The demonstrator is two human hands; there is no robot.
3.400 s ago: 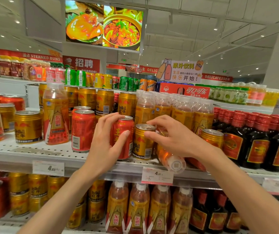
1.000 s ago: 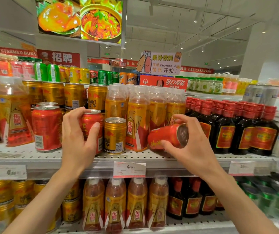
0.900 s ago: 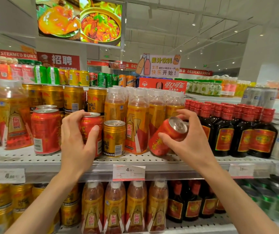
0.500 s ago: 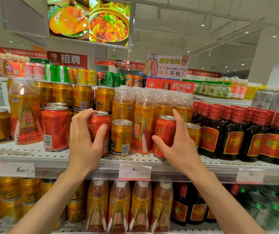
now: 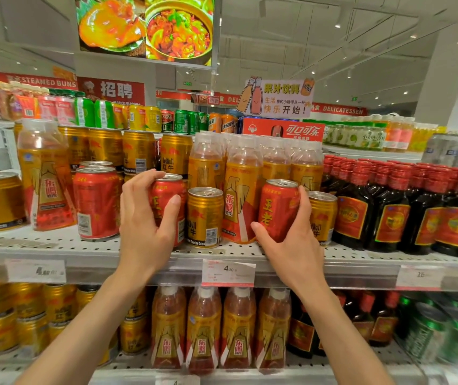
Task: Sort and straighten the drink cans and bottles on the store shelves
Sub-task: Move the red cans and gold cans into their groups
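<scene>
Right hand (image 5: 291,245) has stood its red aluminium can (image 5: 276,209) upright on the white perforated shelf (image 5: 55,245), still gripping; left hand (image 5: 144,223) clasps another red can (image 5: 165,195); sorting continues

"STEAMED BUNS" on red banner (image 5: 42,82); "4.20" on shelf price tag (image 5: 228,272).

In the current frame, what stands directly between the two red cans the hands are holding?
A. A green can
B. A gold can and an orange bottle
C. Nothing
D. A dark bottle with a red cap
B: between the left hand's red can and the right hand's red can stand a gold can and an orange bottle.
</scene>
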